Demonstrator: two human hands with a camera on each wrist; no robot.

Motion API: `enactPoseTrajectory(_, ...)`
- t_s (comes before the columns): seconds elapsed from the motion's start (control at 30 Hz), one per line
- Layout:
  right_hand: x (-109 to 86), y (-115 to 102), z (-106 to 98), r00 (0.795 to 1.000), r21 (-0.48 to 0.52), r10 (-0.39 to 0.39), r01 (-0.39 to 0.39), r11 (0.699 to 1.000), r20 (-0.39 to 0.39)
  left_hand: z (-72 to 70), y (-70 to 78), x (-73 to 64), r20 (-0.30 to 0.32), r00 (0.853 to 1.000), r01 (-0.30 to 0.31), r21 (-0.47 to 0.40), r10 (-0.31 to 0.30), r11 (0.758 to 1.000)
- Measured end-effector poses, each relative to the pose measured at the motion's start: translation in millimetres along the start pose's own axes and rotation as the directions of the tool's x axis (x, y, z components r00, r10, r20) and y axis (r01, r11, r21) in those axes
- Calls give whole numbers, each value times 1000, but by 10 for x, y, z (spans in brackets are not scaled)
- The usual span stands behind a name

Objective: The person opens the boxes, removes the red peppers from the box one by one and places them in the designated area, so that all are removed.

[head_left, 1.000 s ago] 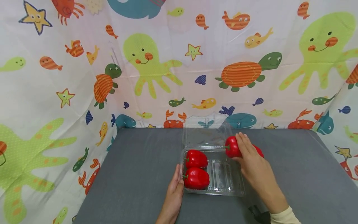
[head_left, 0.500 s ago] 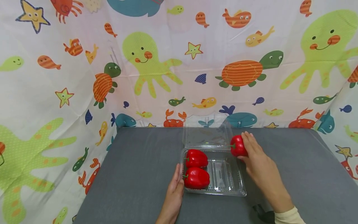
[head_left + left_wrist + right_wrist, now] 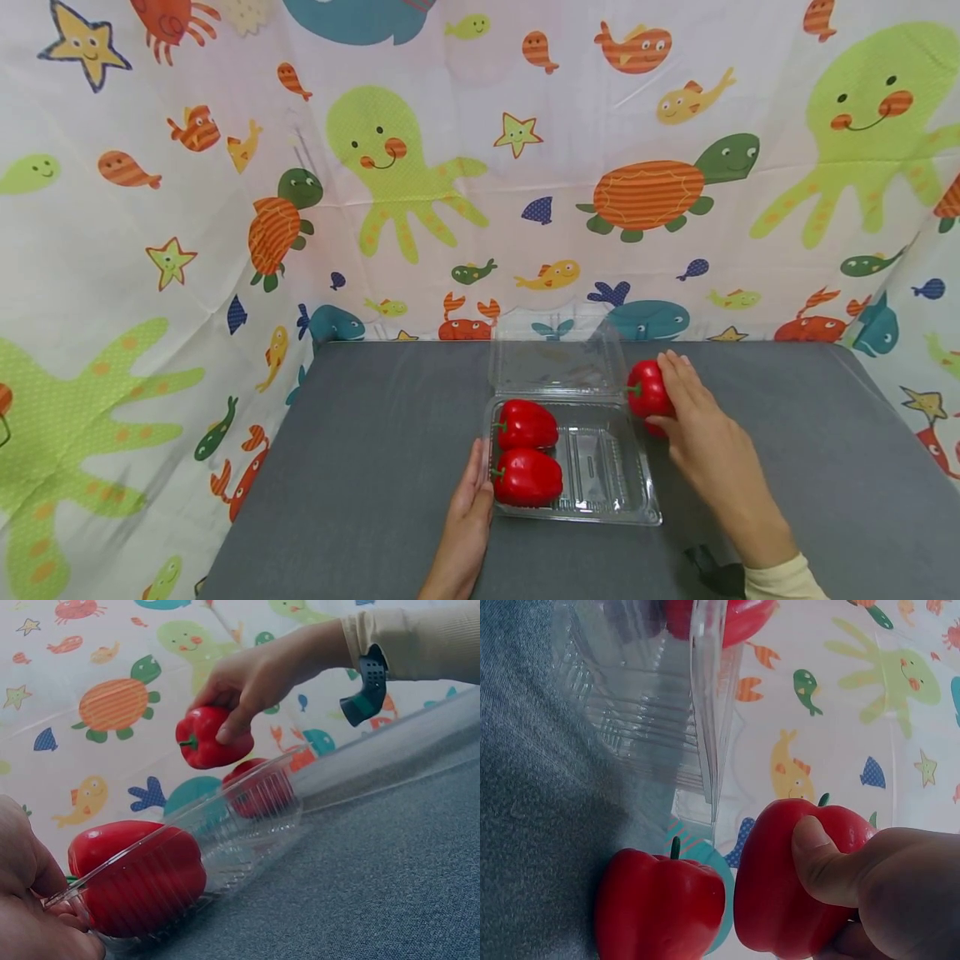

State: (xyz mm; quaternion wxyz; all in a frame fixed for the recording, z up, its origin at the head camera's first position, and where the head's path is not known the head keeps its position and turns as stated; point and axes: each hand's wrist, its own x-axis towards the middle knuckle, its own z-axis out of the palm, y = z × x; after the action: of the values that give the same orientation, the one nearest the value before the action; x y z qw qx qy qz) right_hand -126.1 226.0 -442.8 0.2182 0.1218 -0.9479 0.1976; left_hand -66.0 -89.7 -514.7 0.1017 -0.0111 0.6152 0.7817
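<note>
Gripping one red pepper [image 3: 647,387] in the head view, the right hand [image 3: 708,442] is beside one clear container [image 3: 596,467] holding two peppers [image 3: 528,477]. Left wrist: the left hand [image 3: 26,904] pinches it. Right wrist: a fourth pepper [image 3: 660,907] lies on the table [image 3: 532,795].

So over the last second the right hand [image 3: 712,442] has shifted toward the tabletop's [image 3: 375,467] right edge, taking the red pepper [image 3: 649,388] it's gripping along. In the head view that pepper overlapped the clear container's [image 3: 592,471] right side; now it's mostly past it. Also, a second pepper [image 3: 660,907] poked out right of the hand, and now some red shows just below the held one instead.
</note>
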Motion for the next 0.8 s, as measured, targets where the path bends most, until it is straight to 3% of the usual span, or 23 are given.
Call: enactPoseTrajectory(0.8,-15,143,-75,997,-6,57,-57,998,46,-1,-11,4,-4,1000,3,-4,-3,1000)
